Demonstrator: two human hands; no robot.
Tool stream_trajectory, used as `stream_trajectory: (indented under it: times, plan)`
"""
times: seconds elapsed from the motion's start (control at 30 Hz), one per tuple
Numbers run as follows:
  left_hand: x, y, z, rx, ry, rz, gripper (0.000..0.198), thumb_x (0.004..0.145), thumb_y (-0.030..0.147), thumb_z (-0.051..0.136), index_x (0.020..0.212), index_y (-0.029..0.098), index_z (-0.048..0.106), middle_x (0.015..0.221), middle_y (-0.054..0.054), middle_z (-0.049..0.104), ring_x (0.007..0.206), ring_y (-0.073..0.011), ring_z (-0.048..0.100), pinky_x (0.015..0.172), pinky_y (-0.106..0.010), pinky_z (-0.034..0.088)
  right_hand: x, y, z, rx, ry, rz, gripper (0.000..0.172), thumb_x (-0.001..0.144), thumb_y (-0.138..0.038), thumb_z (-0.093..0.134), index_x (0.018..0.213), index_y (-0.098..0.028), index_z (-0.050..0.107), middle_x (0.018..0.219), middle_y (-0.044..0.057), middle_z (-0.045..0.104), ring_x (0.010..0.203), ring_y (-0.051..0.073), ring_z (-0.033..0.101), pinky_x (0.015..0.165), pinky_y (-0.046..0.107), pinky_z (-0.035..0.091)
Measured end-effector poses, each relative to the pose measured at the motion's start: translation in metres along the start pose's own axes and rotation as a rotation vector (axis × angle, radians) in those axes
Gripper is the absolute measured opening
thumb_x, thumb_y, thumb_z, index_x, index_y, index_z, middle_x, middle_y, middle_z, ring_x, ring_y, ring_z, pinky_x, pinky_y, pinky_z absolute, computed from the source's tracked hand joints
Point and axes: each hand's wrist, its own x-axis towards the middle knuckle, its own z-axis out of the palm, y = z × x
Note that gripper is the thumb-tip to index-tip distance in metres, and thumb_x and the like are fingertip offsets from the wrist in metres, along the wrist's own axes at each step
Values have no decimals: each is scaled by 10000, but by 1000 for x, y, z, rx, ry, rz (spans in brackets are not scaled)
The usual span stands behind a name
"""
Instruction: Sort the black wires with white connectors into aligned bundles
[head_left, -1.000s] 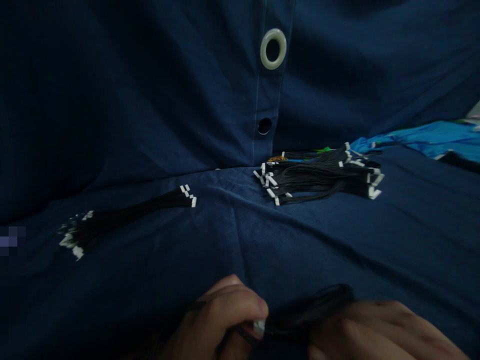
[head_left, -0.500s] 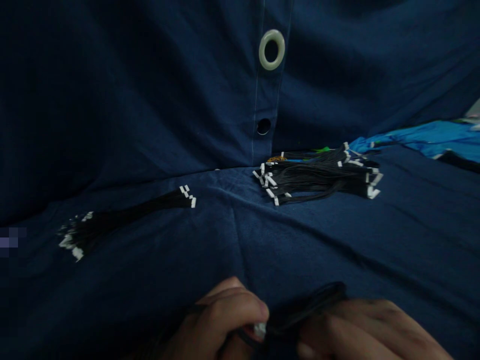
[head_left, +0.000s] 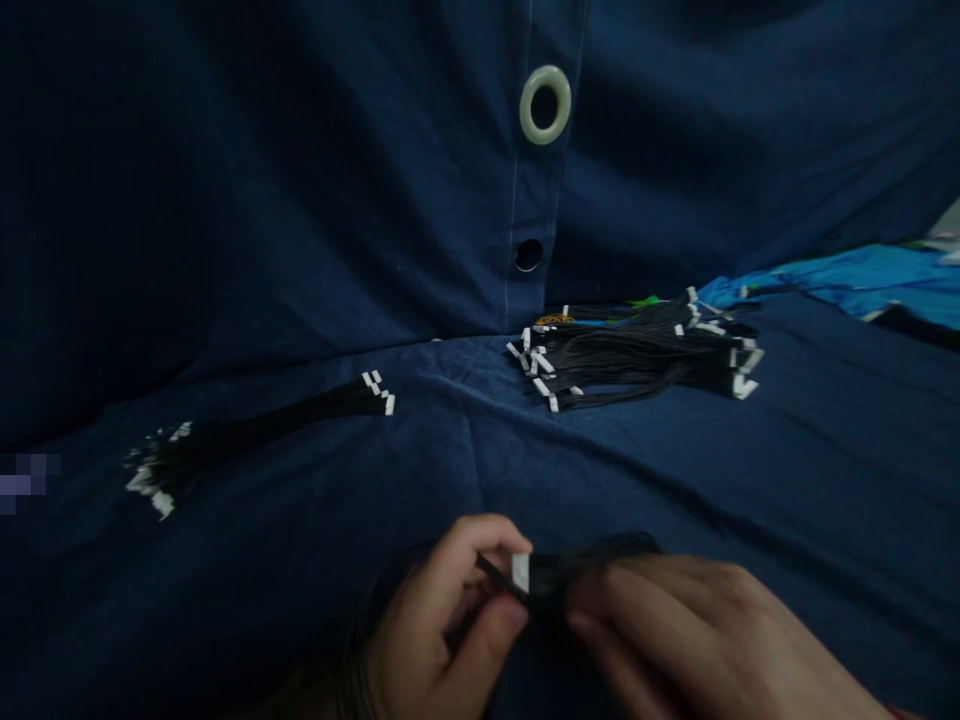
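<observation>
My left hand (head_left: 450, 620) is at the bottom centre, its thumb and forefinger closed around a white connector (head_left: 520, 572) on black cable. Just to its right, my right hand (head_left: 667, 630) pinches the dark cables (head_left: 607, 552), which are blurred and loop up behind its fingers. Beyond my hands, on the blue cloth, lies a narrow bundle of black cables (head_left: 277, 418) with white ends at the left. A thicker pile of black cables (head_left: 630, 358) with white connectors rests at the right.
Dark blue cloth (head_left: 480, 460) covers the surface and rises at the back, where a pale ring (head_left: 545, 105) surrounds a hole. A bright blue bundle (head_left: 862, 280) lies at the far right, with orange strands (head_left: 553, 320) behind the cable pile.
Both hands have moved up a little. The left thumb now shows below the white connector, which is more exposed. The cable bundles on the cloth have stayed put.
</observation>
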Motion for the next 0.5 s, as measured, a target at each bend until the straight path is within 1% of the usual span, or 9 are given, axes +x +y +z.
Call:
stream_trajectory:
  times: [0.1,0.13,0.17,0.23,0.3,0.33,0.37,0.43,0.5]
  plan:
    - [9,-4,0,-210,-48,7,203,847,198,426,1039,264,423,736,29,492,613,-85,469,553,-162,388,6,1,-12,5,75,75,107,803,-180,480,878,-209,551,764,-1,603,711,126,582,664,220,447]
    - [9,-4,0,-235,-73,16,193,847,213,438,1035,255,432,728,29,477,606,-84,453,546,-163,375,10,2,-14,63,64,120,188,771,-190,534,958,-206,543,857,19,606,811,146,578,736,244,445]
    - [9,-4,0,-246,-102,34,198,846,222,447,1041,254,439,731,26,475,608,-84,453,546,-167,370,13,4,-14,189,-6,188,280,749,-196,573,1026,-204,527,921,32,604,867,161,570,763,263,446]
    - [5,-5,0,-239,-146,76,258,846,223,458,1097,277,429,766,13,505,640,-95,487,567,-183,386,20,10,-14,561,-268,352,283,744,-216,600,1021,-187,549,820,25,626,721,148,595,612,235,476]
    - [-1,-7,0,-204,-140,150,341,838,225,481,1161,303,403,790,1,542,662,-112,520,590,-209,412,26,22,-18,855,-456,462,138,776,-262,582,860,-155,605,557,-21,568,441,97,508,386,176,386]
    - [-3,-9,0,-174,-111,201,368,831,226,494,1177,309,400,800,-5,553,669,-120,530,600,-224,424,27,29,-23,896,-427,484,153,801,-293,558,797,-149,609,504,-33,524,394,78,457,350,161,340]
    - [-4,-10,-1,-137,-84,255,382,827,221,500,1183,318,401,814,-10,557,680,-127,535,611,-238,435,27,38,-30,902,-328,498,178,829,-313,526,792,-156,603,510,-37,506,409,69,451,374,153,348]
    - [-3,-9,-3,-110,-11,317,386,838,208,476,1181,351,374,828,-4,545,678,-123,533,594,-238,444,22,56,-48,901,-49,492,185,886,-338,424,935,-233,569,610,-42,521,510,74,498,484,163,419]
    - [5,-5,-10,-151,101,211,359,861,214,421,1163,371,307,817,18,508,612,-100,512,525,-208,433,11,71,-68,883,153,422,180,898,-335,391,1031,-329,511,765,-40,565,672,91,561,637,198,469]
